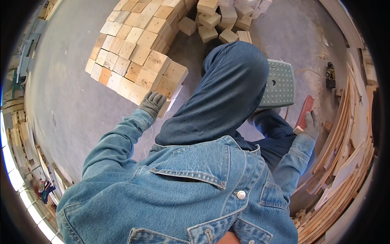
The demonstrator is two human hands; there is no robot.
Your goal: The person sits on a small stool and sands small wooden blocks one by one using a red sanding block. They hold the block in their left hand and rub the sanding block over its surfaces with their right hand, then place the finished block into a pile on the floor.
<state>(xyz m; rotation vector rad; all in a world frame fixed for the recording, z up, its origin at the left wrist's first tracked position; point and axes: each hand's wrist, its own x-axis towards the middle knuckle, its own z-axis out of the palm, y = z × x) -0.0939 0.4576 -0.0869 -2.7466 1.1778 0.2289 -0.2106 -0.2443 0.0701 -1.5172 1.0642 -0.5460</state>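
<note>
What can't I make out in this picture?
Head view:
Green stool, left part: hidden by the bent knee.
Wooden block at the left hand: partly covered by that hand.
Red block, side against the right hand: hidden by that hand.
Loose blocks: some cut off by the upper edge.

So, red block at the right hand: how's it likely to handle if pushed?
The red block is likely stiff, given its straight edges. Flat faces should discourage rolling. Long and narrow, it might tip if stood upright.

Head-worn fisheye view looks straight down from above the denim jacket [178, 203], close at 6 o'clock; floor [73, 61] farther, toward 10 o'clock.
</note>
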